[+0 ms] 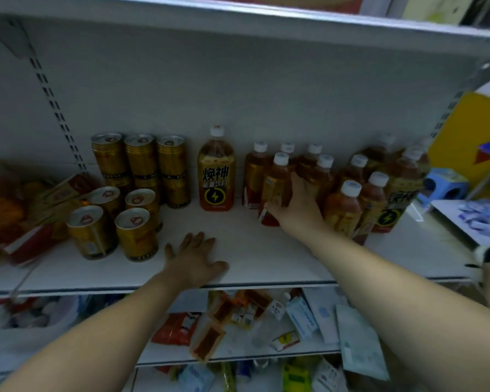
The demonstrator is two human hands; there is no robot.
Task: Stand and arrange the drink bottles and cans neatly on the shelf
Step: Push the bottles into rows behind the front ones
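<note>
large bottle [216, 176] label reads 焕神 能量饮料, lightning-bolt sign

Dim light; a white back panel [238, 89] between 2 slotted uprights [56, 108], yellow board [461, 131] right.

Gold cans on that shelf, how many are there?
10 gold cans: six at the back in three stacks of two, two in the middle row, two in front. More may hide behind them.

Snack packets [17, 222] piled far left of left hand [194, 257]. White plastic bag [40, 315] below-left of it. Small boxes [210, 338] and tubes [301, 315] jumbled on lower shelf [159, 350], under both hands. Blue stool [441, 188] and yellow panel [470, 128] right of right hand [297, 210].
</note>
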